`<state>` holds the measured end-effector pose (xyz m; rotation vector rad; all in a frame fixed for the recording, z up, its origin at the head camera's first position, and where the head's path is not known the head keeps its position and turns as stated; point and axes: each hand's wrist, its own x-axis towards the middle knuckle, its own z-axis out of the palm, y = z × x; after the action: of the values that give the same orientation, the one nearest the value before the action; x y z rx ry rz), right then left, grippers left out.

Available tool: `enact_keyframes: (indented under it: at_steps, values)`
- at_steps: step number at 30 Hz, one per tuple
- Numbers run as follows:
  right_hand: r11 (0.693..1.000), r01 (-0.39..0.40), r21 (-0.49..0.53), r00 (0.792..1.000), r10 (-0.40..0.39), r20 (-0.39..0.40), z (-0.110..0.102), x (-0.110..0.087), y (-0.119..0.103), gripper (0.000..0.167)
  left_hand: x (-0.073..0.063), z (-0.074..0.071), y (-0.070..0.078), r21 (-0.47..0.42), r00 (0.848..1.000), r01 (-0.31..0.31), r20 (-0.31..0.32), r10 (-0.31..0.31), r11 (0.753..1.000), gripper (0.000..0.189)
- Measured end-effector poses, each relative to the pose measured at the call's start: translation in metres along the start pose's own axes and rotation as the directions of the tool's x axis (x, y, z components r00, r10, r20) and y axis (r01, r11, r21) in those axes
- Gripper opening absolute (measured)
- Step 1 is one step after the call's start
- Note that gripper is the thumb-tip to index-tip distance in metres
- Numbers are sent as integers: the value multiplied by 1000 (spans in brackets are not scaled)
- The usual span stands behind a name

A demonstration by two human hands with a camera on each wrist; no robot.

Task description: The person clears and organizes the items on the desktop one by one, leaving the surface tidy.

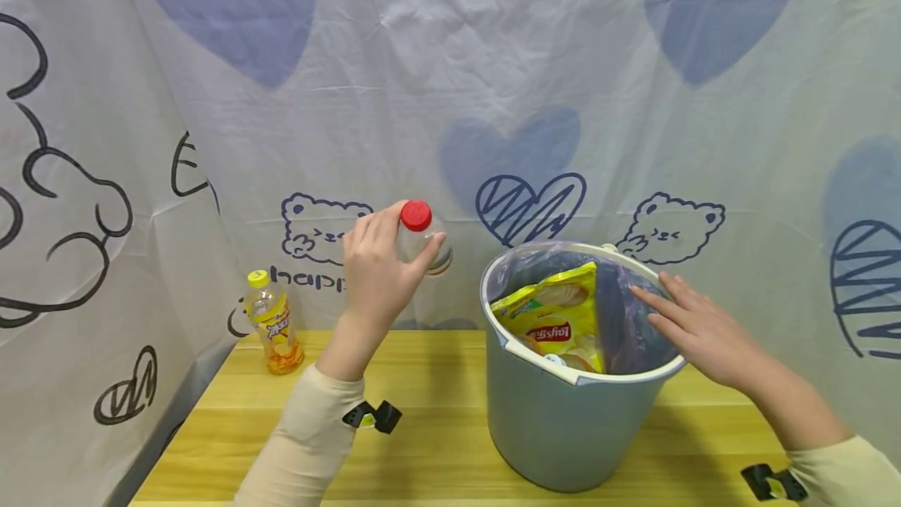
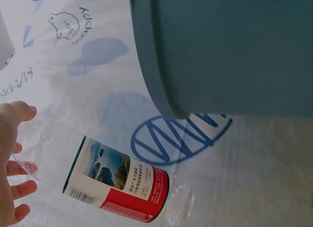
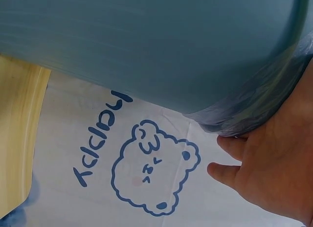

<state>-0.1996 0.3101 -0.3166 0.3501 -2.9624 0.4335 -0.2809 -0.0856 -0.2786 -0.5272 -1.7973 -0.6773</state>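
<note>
My left hand point(image 1: 378, 260) grips a clear plastic bottle near its red cap point(image 1: 416, 215), thumb on one side and fingers on the other. In the left wrist view the bottle point(image 2: 122, 175) shows a red and white label with a landscape picture. It is held up over the table, left of a grey-blue bin point(image 1: 563, 429). At the bin's right rim lies my right hand point(image 1: 704, 327), its fingers extended over the edge and the thin plastic liner point(image 1: 626, 311). A yellow Lay's chip bag point(image 1: 556, 311) stands inside the bin, partly covering a white object.
A drink bottle point(image 1: 274, 327) with a yellow cap and orange contents stands on the wooden table point(image 1: 415, 382) at the left. Behind everything hangs a white cloth point(image 1: 415, 100) with blue hearts and bear drawings. The bin's handle lies along its front rim.
</note>
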Motion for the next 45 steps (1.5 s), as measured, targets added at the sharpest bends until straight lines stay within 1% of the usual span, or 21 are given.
enact_keyframes:
  at_steps: [3, 6, 8, 11, 14, 16, 20, 25, 29, 34, 42, 45]
  values:
    - [1000, -6, 12, 1000, 6, -1, 0, 0, 0, 53, 4, 1, 6, -38, 999, -27, -29, 26, 999, 52]
    - [1000, -7, 20, 1000, 7, -2, 1, 1, -1, 53, 7, 3, 12, -80, 994, -77, -77, 71, 994, 51]
    - [1000, -7, 22, 1000, 7, -2, 0, 1, -1, 53, 9, 4, 16, -108, 988, -118, -112, 106, 987, 51]
    - [1000, -5, 22, 1000, 5, -2, 0, 1, -1, 53, 11, 6, 21, -156, 974, -172, -172, 145, 973, 49]
    - [1000, -5, 24, 1000, 5, 0, 0, 1, 0, 53, 11, 8, 26, -204, 962, -211, -216, 166, 956, 48]
    - [1000, -6, 28, 1000, 6, 0, 0, 1, 0, 53, 11, 10, 28, -230, 958, -227, -230, 173, 946, 48]
    - [999, -6, 39, 1000, 6, 1, -1, 1, 0, 53, 8, 13, 33, -267, 958, -236, -227, 177, 934, 49]
    - [999, -1, 47, 1000, 2, -3, -1, 1, 0, 53, 2, 16, 37, -310, 965, -223, -202, 165, 924, 52]
    - [999, -2, 44, 1000, 2, -6, -1, 2, 0, 53, -4, 19, 40, -351, 970, -216, -185, 159, 911, 53]
    - [999, -6, 50, 1000, 6, -6, -1, 2, 0, 53, -13, 22, 43, -400, 974, -205, -173, 146, 893, 52]
    - [998, -9, 65, 1000, 10, -8, 0, 2, 1, 53, -29, 27, 43, -462, 980, -184, -149, 128, 867, 53]
    - [998, -9, 68, 1000, 10, -10, 0, 2, 0, 53, -34, 28, 43, -473, 983, -174, -135, 125, 863, 53]
